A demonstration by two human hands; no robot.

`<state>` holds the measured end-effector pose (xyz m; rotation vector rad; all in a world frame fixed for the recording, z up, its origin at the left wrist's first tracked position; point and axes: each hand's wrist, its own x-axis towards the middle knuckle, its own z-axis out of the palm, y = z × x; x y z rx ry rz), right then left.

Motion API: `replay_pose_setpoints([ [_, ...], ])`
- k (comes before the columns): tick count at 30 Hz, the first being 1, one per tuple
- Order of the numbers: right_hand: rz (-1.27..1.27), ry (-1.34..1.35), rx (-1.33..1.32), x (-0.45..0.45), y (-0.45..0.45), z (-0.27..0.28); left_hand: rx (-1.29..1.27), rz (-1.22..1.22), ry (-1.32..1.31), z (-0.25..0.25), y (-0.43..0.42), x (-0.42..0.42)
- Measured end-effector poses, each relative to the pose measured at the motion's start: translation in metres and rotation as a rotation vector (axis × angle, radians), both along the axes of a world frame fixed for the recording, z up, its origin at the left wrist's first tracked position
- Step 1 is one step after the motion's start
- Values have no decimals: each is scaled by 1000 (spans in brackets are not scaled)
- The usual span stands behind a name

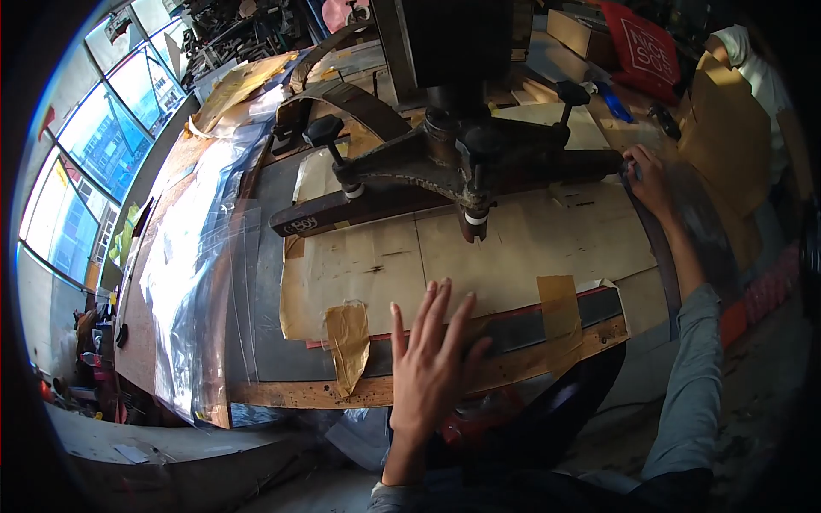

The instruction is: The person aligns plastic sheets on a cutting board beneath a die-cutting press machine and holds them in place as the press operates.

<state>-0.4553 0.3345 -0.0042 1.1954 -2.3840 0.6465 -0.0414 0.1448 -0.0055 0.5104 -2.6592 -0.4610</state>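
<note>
My left hand [432, 363] is spread, its fingertips on the lower part of a tan sheet [342, 278] that lies on the bench. Brown tape [346, 349] holds the sheet's near edge, and another tape strip [559, 321] crosses it to the right of my hand. My right hand [650, 181] has its fingers curled at the right end of a long dark bar [385, 203]; the exact contact is partly hidden. That bar lies across the sheet, beneath a black press head with several arms and knobs [428, 154].
Clear plastic sheeting [201, 274] covers the bench's left side, beside windows [111, 128]. Curved metal strips [342, 103] lie behind the press. A red bag [641, 51], a cardboard box [581, 38] and a blue object [614, 103] are at the back right. Another person [753, 68] is partly visible there.
</note>
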Motion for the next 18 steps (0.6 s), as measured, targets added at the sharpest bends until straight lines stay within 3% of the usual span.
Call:
replay_pose_setpoints([
  [4,241,174,-3,-15,4,-9,-33,-27,-53,-2,1,-3],
  [13,79,-70,-105,6,0,4,-66,-39,-54,-2,1,1],
  [16,176,94,121,-34,24,-9,-70,-39,-44,-4,2,2],
  [18,244,-302,-109,-41,52,-6,-74,-45,-34,-4,0,2],
])
